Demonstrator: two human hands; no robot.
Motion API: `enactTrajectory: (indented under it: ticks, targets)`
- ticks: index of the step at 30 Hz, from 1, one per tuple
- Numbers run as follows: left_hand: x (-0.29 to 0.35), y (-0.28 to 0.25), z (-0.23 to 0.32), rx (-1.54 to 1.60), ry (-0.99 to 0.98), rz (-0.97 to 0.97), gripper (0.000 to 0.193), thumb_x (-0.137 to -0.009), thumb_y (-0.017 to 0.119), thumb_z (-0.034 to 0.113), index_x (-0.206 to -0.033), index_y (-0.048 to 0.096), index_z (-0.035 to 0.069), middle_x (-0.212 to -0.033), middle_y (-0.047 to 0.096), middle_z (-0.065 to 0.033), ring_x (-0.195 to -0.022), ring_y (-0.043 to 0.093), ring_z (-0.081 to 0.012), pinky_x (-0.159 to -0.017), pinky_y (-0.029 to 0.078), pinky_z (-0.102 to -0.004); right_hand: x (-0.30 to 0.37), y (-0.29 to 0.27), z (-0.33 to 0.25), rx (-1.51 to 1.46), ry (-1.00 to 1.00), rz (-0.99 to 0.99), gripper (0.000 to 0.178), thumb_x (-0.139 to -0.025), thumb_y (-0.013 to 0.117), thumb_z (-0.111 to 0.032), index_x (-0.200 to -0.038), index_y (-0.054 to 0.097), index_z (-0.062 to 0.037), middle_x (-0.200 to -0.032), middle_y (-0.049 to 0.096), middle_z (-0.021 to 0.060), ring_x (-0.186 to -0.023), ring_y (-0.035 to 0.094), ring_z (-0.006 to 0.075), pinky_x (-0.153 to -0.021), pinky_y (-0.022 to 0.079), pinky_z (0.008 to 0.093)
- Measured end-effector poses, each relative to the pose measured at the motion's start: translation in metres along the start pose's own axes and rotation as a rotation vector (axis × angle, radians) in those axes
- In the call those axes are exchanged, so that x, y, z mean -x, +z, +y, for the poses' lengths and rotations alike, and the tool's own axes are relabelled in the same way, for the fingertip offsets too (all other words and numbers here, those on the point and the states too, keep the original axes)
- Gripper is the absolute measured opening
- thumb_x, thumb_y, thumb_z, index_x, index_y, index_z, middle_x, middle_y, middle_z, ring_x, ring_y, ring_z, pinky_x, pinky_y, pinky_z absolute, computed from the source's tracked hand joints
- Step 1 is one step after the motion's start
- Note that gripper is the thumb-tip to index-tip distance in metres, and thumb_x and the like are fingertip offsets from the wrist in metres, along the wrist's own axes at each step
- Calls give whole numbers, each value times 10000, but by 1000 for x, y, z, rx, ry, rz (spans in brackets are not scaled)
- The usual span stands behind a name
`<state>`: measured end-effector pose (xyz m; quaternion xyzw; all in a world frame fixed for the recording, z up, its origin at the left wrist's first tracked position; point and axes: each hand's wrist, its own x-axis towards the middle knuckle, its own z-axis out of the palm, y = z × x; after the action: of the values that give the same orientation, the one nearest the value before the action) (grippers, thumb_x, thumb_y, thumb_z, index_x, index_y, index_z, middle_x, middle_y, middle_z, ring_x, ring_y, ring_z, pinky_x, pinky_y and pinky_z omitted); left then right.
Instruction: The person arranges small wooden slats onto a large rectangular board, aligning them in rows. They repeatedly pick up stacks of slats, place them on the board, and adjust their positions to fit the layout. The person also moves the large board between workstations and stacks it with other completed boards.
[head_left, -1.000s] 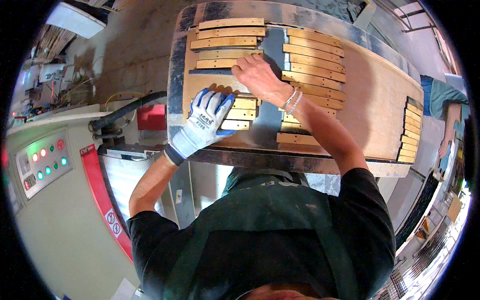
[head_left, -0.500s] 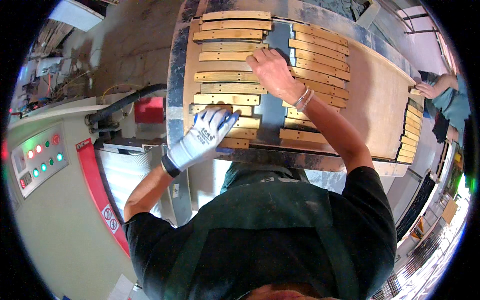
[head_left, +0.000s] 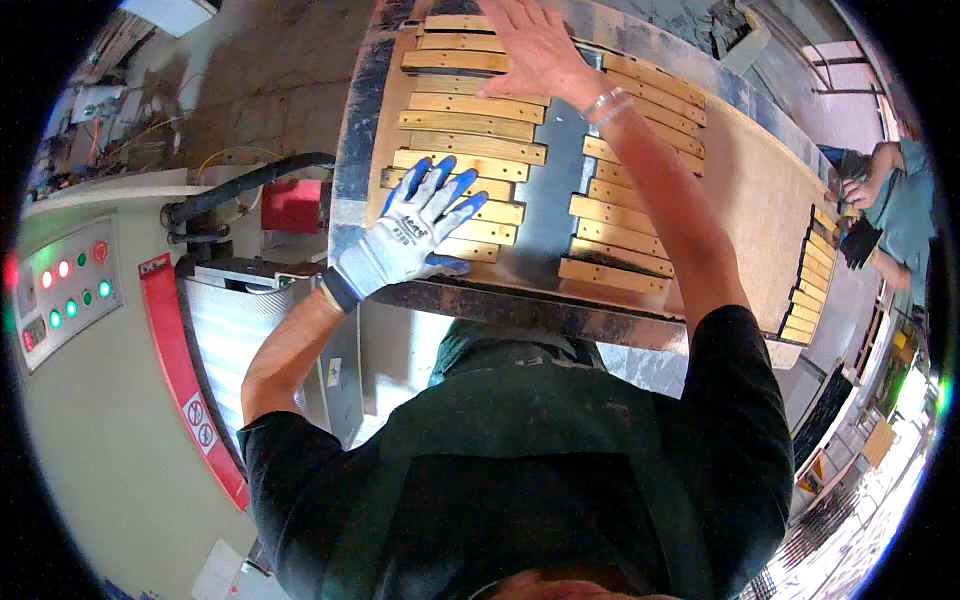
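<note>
Two columns of flat wooden slats with small holes lie on a board over the table. My left hand [head_left: 405, 232], in a white and blue work glove, rests with fingers spread on the near slats of the left column [head_left: 470, 123]. Bare and with a bracelet at the wrist, my right hand [head_left: 540, 52] spreads its fingers over the far end of that column, covering parts of the slats there. My right forearm crosses above the right column of slats [head_left: 622, 222]. A dark grey strip [head_left: 553, 190] runs between the columns.
At the board's right end lies a short row of slats [head_left: 812, 275], and beside it a co-worker's hands [head_left: 862, 190] show. To my left stands a machine panel with lit buttons [head_left: 75, 290], a black hose [head_left: 250, 188] and a red box [head_left: 292, 207].
My right hand has moved away from me to the column's far end and spread its fingers. My left hand's fingers have straightened and spread. The left column's slats sit closer together.
</note>
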<state>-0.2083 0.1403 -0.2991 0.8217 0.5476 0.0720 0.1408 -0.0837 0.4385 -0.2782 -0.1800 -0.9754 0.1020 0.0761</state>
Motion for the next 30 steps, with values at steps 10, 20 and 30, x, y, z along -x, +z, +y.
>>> enactTrajectory:
  ticks: [10, 20, 30]
  targets:
    - [-3, -5, -2, 19, 9, 19, 961, -802, 728, 591, -1588, 394, 151, -1671, 297, -156, -1549, 226, -418, -1267, 132, -579, -67, 30, 32, 109, -199, -68, 791, -671, 814, -452, -1233, 626, 71, -1088, 697, 294, -1115, 660, 401, -963, 519, 463]
    - [-3, -5, 7, -18, -30, 11, 966, -782, 758, 594, -1567, 419, 145, -1633, 345, -157, -1527, 261, -404, -1252, 174, -575, 82, -105, 2, 182, 396, -515, 806, -725, 819, -604, -1360, 678, -127, -1409, 570, 270, -1224, 598, 421, -1054, 466, 510]
    - [-123, 20, 142, 235, 283, 39, 769, -885, 724, 480, -1500, 467, 97, -1594, 374, -206, -1517, 272, -435, -1238, 176, -619, 359, -96, 69, -64, 797, 96, 894, -632, 914, -246, -1387, 527, 36, -1277, 596, 205, -1200, 600, 320, -1045, 493, 408]
